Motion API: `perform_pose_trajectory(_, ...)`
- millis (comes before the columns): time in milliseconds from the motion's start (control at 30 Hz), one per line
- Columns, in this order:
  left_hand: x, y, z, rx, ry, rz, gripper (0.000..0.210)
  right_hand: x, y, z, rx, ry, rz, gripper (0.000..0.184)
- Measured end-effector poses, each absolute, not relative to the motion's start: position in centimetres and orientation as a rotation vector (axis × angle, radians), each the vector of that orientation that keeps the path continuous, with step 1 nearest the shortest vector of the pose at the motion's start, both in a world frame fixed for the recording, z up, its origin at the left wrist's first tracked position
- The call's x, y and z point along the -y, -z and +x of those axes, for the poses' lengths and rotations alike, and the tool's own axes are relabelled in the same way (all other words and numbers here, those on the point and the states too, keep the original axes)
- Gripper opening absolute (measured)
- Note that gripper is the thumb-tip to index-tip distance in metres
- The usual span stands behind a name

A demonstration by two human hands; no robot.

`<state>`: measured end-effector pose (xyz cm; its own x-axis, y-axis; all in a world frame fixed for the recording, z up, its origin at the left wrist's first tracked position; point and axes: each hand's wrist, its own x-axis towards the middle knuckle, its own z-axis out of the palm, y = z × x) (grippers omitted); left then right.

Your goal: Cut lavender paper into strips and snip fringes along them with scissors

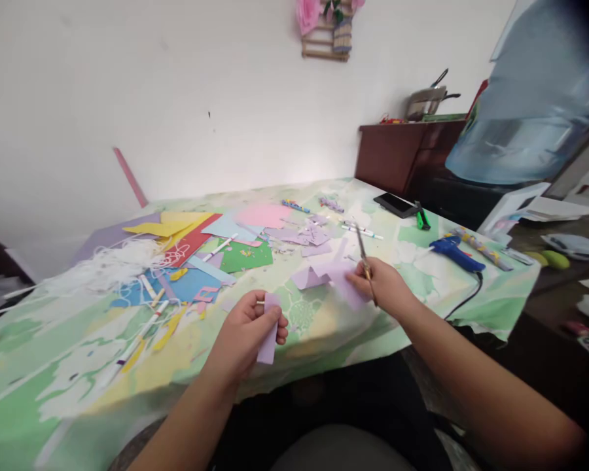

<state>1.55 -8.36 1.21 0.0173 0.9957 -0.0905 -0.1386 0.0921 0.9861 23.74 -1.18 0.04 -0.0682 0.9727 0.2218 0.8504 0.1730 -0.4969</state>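
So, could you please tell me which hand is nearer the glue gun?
Right. The right hand is left of the glue gun; the left hand is farther left.

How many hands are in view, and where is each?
2: the left hand, just left of centre, holding a lilac strip; the right hand, farther right, holding scissors.

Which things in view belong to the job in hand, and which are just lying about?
Apparently in use:
- purple strip, in the left hand
- scissors, in the right hand
- larger purple piece, by the right hand

Apparently lying about:
- blue glue gun
- white string
- yellow sheets
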Motion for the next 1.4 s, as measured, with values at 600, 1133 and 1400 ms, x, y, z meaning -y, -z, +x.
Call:
perform_pose_trajectory(600,0.0,-2.8,2.3,-1.276,-1.190,1.152,0.018,-3.3,-3.2,18.2,2.473,-0.214,-1.350,0.045)
perform_pose_trajectory(1133,-0.4,-1.4,1.9,-1.432,-1.116,1.269,0.016,-4.9,-0.2,17.7,2.552,-0.396,-1.220,0.040)
perform_pose_trajectory(1400,-0.2,-1.2,2.5,-1.490,-1.094,1.308,0.017,-4.8,0.1,18.0,2.596,-0.422,-1.163,0.036)
